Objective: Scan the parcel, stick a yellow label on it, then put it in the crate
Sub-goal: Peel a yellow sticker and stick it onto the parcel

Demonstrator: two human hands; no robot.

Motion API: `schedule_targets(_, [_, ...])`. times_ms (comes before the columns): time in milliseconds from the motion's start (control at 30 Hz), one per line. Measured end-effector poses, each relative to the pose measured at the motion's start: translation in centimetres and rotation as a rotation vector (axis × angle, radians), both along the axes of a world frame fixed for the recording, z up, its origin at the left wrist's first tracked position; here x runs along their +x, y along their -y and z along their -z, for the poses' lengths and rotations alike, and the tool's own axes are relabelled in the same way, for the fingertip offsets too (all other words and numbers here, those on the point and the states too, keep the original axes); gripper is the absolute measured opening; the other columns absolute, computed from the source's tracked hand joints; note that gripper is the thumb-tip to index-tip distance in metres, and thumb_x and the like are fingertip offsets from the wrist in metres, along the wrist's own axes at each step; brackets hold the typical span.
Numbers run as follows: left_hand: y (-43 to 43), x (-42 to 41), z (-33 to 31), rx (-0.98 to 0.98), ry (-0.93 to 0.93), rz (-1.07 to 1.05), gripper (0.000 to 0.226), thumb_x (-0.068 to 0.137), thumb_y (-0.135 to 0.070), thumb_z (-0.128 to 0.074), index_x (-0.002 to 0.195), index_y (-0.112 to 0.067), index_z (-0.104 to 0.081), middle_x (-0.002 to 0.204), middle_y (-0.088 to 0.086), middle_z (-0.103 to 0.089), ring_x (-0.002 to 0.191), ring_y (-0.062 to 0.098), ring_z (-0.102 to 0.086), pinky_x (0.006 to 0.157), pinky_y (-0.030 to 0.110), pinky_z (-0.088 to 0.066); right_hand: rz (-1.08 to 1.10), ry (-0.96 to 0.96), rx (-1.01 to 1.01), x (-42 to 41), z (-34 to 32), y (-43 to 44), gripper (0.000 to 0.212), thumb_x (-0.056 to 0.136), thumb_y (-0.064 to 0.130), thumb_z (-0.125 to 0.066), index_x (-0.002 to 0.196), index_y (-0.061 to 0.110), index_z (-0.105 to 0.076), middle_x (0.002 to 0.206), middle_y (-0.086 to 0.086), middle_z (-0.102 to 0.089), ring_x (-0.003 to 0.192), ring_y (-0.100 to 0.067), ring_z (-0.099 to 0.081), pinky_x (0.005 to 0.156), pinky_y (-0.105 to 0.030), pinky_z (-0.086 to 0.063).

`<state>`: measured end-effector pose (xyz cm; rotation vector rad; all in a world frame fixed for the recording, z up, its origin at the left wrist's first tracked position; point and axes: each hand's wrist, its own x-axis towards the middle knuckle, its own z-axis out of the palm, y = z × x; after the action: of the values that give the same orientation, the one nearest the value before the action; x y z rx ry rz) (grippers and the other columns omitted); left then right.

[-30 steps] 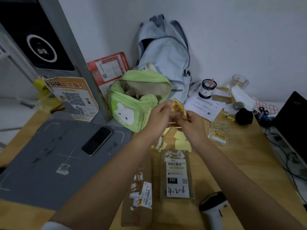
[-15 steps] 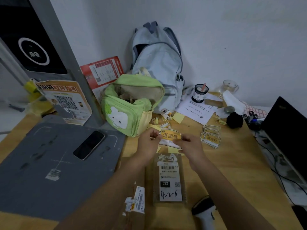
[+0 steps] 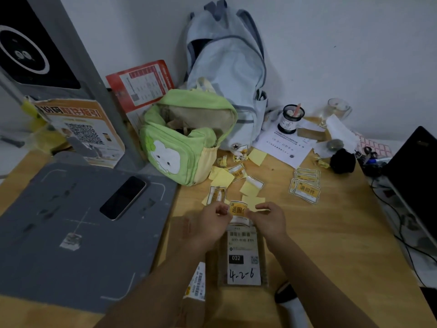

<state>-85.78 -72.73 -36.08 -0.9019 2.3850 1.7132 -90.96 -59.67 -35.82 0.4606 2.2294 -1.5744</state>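
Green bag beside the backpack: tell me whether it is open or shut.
Open. The green bag has its top flap gaping, showing the beige lining and some contents inside. It stands upright against the light blue backpack.

yellow label now lower, at parcel

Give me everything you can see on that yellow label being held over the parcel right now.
The small rectangular yellow paper label has a white border, a dark outline and dark printed characters. It is pinched at its left edge by the left hand and at its right edge by the right hand, facing up and bowed slightly. It hangs over the far end of the flat brown parcel with a white shipping sticker. Whether it touches the parcel cannot be told; a white strip shows beneath it.
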Motion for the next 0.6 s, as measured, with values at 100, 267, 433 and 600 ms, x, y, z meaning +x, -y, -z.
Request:
schedule_targets(100, [-0.1, -0.5, 0.5, 0.061, 0.015, -0.062, 0.02, 0.089, -0.009, -0.062, 0.109, -0.01, -0.065, 0.098, 0.003, -0.066, 0.093, 0.018, -0.062, 0.066, 0.017, -0.046, 0.006, -0.014, 0.028, -0.2, 0.7, -0.1, 0.031, 0.069, 0.01, -0.081, 0.089, 0.014, -0.058, 0.075, -0.007, -0.063, 0.07, -0.023, -0.062, 0.07, -0.041, -0.054])
schedule_targets(267, [-0.3, -0.2, 1.7, 0.023, 0.071, -0.014, 0.016, 0.09, -0.014, -0.061, 0.103, -0.008, -0.067, 0.097, 0.006, -0.067, 0.096, 0.021, -0.063, 0.086, 0.035, -0.055, -0.036, -0.021, 0.1, -0.7, 1.9, -0.4, 0.037, 0.071, -0.005, -0.075, 0.094, 0.014, -0.055, 0.073, -0.005, -0.061, 0.067, -0.018, -0.06, 0.059, -0.03, -0.051])
schedule_targets(433, [-0.6, -0.2, 2.6, -0.23, 0.091, 0.108, 0.01, 0.088, -0.022, -0.064, 0.094, -0.014, -0.065, 0.087, -0.001, -0.066, 0.084, 0.017, -0.065, 0.078, 0.035, -0.057, -0.112, -0.107, 0.214, -0.4, 3.3, -0.6, 0.034, 0.073, -0.002, -0.073, 0.094, 0.017, -0.055, 0.071, 0.0, -0.061, 0.071, -0.018, -0.062, 0.056, -0.023, -0.048])
schedule_targets(600, [-0.5, 0.1, 3.0, -0.163, 0.087, -0.133, 0.049, 0.077, -0.026, -0.077, 0.117, -0.015, -0.051, 0.099, -0.005, -0.058, 0.093, 0.014, -0.056, 0.08, 0.032, -0.05, -0.039, -0.17, 0.44, 0.4, 3.7, -0.3, 0.064, 0.072, 0.022, -0.079, 0.127, 0.019, -0.046, 0.101, 0.001, -0.064, 0.098, -0.022, -0.062, 0.072, -0.034, -0.051])
